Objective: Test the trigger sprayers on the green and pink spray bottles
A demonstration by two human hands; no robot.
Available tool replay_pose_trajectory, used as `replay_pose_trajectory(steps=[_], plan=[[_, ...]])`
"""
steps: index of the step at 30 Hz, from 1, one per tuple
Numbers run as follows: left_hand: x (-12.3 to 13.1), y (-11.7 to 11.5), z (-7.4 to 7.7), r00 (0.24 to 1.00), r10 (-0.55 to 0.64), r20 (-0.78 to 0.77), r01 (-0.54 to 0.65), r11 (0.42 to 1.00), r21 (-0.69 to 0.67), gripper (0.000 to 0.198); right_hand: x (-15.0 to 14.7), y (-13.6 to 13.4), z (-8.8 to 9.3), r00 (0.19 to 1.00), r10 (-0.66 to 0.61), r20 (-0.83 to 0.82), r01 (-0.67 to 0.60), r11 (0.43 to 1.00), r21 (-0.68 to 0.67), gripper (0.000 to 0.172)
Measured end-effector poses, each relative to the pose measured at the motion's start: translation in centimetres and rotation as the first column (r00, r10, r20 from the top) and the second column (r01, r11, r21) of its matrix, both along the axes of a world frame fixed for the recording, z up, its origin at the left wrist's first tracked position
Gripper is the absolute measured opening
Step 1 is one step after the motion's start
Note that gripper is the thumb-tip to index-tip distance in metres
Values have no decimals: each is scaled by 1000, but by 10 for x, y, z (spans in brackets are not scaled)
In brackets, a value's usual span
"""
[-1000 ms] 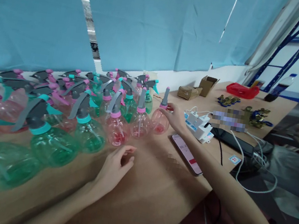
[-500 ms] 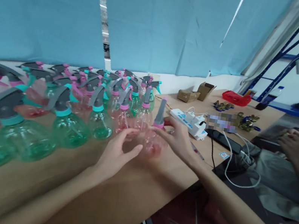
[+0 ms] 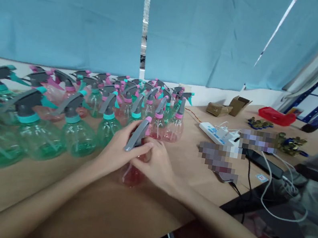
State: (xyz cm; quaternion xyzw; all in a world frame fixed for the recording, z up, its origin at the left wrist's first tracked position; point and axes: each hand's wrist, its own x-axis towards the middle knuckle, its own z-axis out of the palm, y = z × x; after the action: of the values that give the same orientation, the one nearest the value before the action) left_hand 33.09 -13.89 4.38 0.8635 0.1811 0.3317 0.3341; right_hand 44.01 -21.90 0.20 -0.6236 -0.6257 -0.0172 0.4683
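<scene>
A pink spray bottle with a grey trigger head stands upright near the table's front edge, between both hands. My left hand is wrapped round its neck from the left, thumb across the front. From the right, my right hand closes on the same neck, its fingers meeting the left ones. The bottle's collar is hidden by the fingers. Just behind stand a clear pink bottle and a green bottle, in a crowd of several more spray bottles with grey heads.
On the table, a white power strip with cables, a blurred phone-like object, small cardboard boxes, a red tray and gold-coloured pieces lie to the right. Several green bottles stand at left.
Both hands have closed round a pink bottle, which now stands nearer the front edge, apart from the others. The camera view has turned to the right.
</scene>
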Motion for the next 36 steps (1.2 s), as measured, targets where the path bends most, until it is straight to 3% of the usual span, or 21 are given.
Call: replay_pose_trajectory(steps=[5,10,11,15,19,29,36], plan=[[-6,6,-3,1000,-28,-2,28,1000,-5,41,-2,6,-2,997,81,10,-82,997,2,28],[-5,6,-11,996,-29,86,32,999,-29,25,26,-8,-17,959,282,-4,-280,950,-139,63],[-4,6,-12,995,-15,102,19,999,-39,23,35,-12,-22,956,292,-27,-292,941,-169,62],[-1,2,-15,994,20,111,-10,996,-91,17,70,-22,-46,990,141,-11,-138,948,-288,49],[2,1,-13,989,42,138,-34,997,-63,9,88,-18,-62,993,112,45,-92,944,-316,46],[1,1,-13,990,14,141,-3,997,-78,10,83,-10,-75,967,91,237,-5,940,-342,61],[-1,2,-12,995,-13,101,19,998,-62,7,82,-10,-82,962,84,259,5,946,-323,62]])
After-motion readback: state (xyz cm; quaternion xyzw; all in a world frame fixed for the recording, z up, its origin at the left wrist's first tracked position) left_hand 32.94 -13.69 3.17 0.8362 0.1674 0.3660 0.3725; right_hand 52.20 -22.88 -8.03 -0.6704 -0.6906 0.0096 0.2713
